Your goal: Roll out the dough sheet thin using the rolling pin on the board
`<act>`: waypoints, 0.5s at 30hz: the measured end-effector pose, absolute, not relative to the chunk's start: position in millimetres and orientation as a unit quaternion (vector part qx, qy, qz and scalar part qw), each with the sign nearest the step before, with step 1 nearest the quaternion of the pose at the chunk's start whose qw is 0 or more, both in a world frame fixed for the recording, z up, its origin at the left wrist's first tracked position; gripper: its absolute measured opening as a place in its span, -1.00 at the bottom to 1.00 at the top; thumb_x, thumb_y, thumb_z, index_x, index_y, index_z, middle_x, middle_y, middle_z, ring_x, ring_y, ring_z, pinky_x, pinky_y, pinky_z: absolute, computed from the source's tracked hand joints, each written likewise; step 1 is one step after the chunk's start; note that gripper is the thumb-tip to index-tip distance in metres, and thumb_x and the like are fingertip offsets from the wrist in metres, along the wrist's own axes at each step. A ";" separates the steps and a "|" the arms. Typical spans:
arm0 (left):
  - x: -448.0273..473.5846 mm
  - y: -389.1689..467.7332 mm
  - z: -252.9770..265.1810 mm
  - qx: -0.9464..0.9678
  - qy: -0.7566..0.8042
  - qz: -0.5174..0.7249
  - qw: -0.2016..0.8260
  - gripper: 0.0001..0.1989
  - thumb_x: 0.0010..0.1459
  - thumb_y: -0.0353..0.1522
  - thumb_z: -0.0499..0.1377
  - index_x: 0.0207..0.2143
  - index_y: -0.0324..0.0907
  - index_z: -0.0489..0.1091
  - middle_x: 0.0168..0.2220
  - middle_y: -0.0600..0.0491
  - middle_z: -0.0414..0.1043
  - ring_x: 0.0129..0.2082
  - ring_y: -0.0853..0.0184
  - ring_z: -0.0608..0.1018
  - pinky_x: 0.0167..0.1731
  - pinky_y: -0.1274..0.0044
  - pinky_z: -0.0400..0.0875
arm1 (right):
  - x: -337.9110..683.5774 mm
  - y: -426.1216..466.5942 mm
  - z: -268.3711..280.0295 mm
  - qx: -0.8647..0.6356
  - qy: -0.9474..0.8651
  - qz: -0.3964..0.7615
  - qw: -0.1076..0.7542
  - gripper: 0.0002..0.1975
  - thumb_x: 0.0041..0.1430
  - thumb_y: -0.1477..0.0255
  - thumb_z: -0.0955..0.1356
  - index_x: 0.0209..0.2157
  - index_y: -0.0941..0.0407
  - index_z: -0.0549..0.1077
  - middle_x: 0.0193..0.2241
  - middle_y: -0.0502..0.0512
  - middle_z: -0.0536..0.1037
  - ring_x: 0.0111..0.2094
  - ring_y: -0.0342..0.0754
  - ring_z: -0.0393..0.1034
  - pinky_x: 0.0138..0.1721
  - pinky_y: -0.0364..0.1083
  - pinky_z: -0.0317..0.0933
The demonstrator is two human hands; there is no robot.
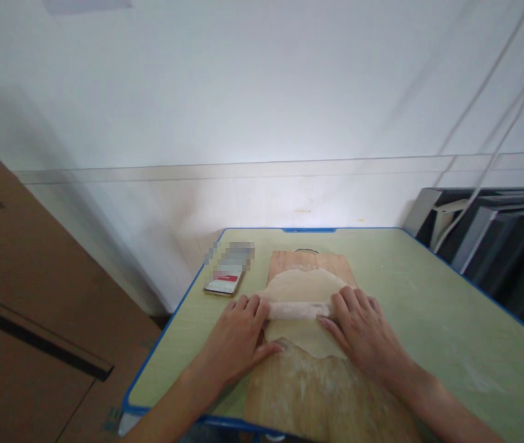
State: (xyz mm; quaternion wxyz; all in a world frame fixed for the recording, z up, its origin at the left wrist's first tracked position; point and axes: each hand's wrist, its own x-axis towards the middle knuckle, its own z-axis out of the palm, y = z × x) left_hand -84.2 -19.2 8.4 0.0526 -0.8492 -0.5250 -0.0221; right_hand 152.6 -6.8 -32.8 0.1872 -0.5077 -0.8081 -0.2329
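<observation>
Dough [302,289] lies spread in a flat sheet across the far half of the wooden board [308,394], which sits on the pale green table [428,307] with its near half dusted in flour. Across the sheet's middle rests the rolling pin [299,309], and both of my palms sit on it: my left hand [238,332] flat over its left end, my right hand [358,329] flat over its right end. Neither grip is clamped; fingers lie spread and loose on top of the pin, thumbs tucked toward me. To roll well from here, I judge the weight should go down evenly through both palms, so the sheet thins alike on both sides, and the pin should turn freely under open hands rather than being squeezed. The near edge of the sheet looks uneven, so lighter pressure there seems wise. A phone [225,280] lies on the table left of the board, apart from it.
</observation>
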 end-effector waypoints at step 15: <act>-60.2 -60.8 -2.1 -0.789 -0.605 -0.055 0.086 -0.40 0.03 0.10 0.09 -0.14 -0.23 0.33 -0.19 -0.15 0.38 -0.18 0.06 0.41 -0.19 0.24 0.32 | 153.8 -55.4 -38.0 -0.514 -0.798 -0.224 0.219 -0.68 0.29 0.31 0.15 -0.06 0.19 0.33 -0.17 0.27 0.45 -0.10 0.14 0.30 -0.05 0.13 0.16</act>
